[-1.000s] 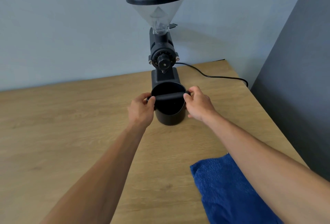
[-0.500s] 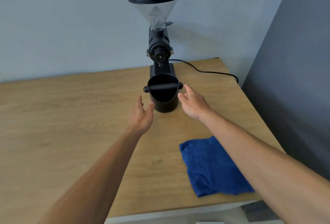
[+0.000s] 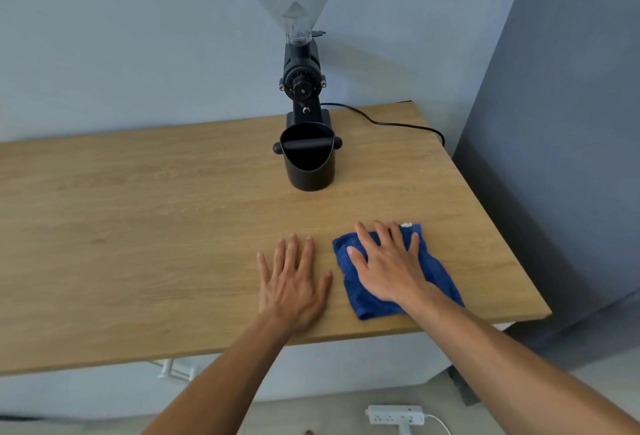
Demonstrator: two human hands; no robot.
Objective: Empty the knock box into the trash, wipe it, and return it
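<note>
Two hands lie flat near the front edge of the wooden table (image 3: 138, 209), and neither holds anything. The left hand (image 3: 294, 282) rests palm down on bare wood with its fingers spread. The right hand (image 3: 388, 264) lies just to its right, also splayed, palm pressed onto the folded blue cloth (image 3: 440, 278).

The knock box (image 3: 309, 164) stands upright on the table directly in front of the coffee grinder (image 3: 301, 81), touching or nearly touching the grinder's base; from this angle I cannot tell which. It is well beyond both hands, farther from the table's front edge and roughly in line with the gap between them. Its inside looks dark, and I cannot tell whether any grounds are left in it.

The box is a rigid black tub, probably of plastic or coated metal, and likely light for its bulk. The smooth round wall could slip in a one-handed grip. The bar (image 3: 306, 144) across its mouth ends in two knobs that stick out past the rim, and these give a sure hold for two hands, one on each side. Gripping around the wall just below the rim would also serve. Since the bar may lift out, tipping the box calls for a hold on the body rather than the bar alone.
</note>
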